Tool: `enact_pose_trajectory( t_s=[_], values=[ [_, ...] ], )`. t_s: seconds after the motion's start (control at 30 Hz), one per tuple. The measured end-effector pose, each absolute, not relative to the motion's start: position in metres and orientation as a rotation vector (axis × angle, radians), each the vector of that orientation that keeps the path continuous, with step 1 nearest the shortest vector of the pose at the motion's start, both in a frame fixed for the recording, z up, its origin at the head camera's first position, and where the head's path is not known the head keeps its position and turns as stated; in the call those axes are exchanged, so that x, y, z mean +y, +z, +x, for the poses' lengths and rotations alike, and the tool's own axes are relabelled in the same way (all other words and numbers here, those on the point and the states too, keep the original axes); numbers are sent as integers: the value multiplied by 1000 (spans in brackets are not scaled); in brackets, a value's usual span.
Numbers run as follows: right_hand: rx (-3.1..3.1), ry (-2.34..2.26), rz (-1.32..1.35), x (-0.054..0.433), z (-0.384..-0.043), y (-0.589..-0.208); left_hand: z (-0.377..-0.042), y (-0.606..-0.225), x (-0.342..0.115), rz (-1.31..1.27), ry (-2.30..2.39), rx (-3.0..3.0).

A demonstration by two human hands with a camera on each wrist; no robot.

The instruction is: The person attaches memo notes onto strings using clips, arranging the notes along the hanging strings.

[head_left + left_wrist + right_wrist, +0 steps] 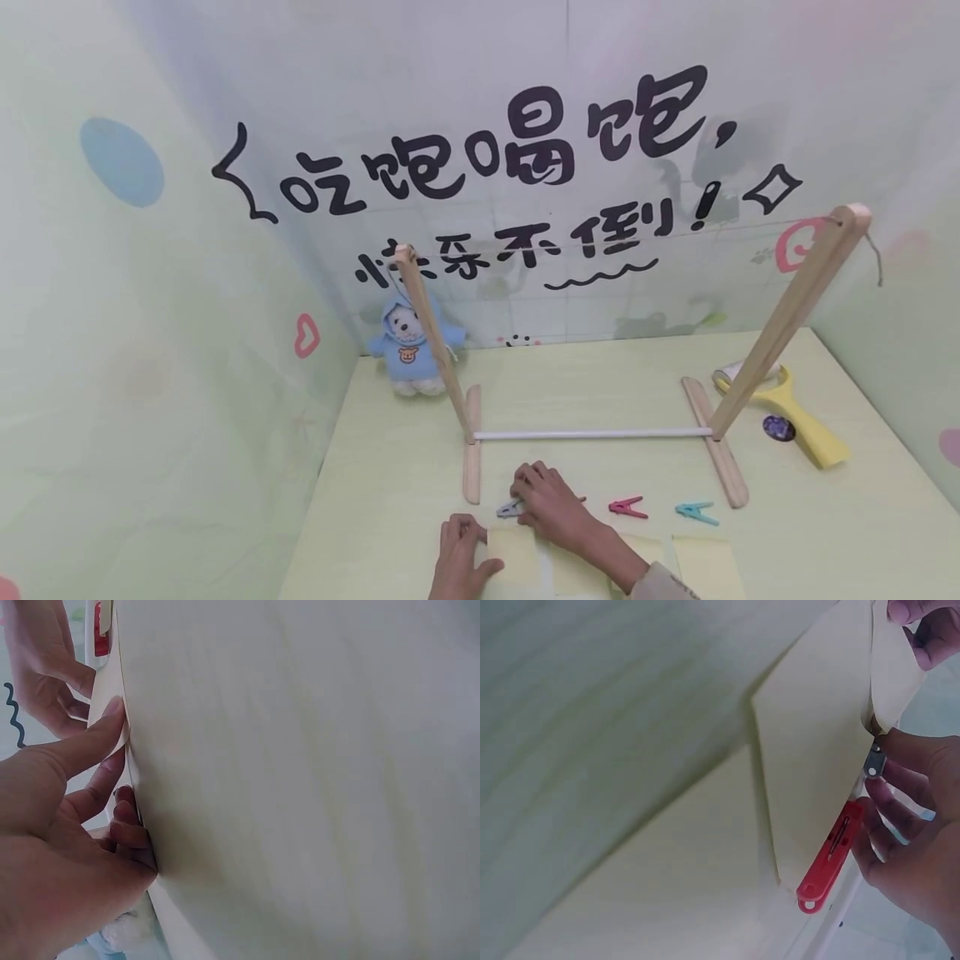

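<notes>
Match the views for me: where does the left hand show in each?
Head: left hand, bottom edge, just left of centre.
Left wrist: left hand, large, lower left.
Right wrist: left hand, partly cropped, top right corner.
Shared landmark: right hand.

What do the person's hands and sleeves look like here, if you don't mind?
The left hand and right hand are bare, with no gloves in sight. On the right, a pale beige sleeve with faint darker markings shows; no left sleeve is visible.
</notes>
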State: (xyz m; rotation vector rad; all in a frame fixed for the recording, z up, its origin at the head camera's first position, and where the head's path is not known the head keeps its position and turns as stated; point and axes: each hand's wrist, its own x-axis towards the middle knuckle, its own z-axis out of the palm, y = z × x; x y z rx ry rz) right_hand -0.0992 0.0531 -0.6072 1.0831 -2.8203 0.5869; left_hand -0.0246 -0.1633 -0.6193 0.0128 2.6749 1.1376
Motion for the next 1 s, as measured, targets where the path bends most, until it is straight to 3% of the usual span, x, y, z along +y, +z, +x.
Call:
enact_pose_trajectory(
  t_s=[0.37, 0.57, 0.83, 1.0],
  values=[
    [-2723, 712, 1078, 63, -101, -614, -25, -624, -160, -34, 1209, 2649],
    [-2548, 1026, 1126, 71, -107, -618, -22, -628, -166, 76, 1274, 2690],
    [-2436, 1566, 1007, 79, -113, -575, -24, -642, -172, 125, 1551, 2666],
    [-2475, 1681, 831, 89, -119, -532, -32, -608, -164, -59, 1638, 2654]
  ],
)
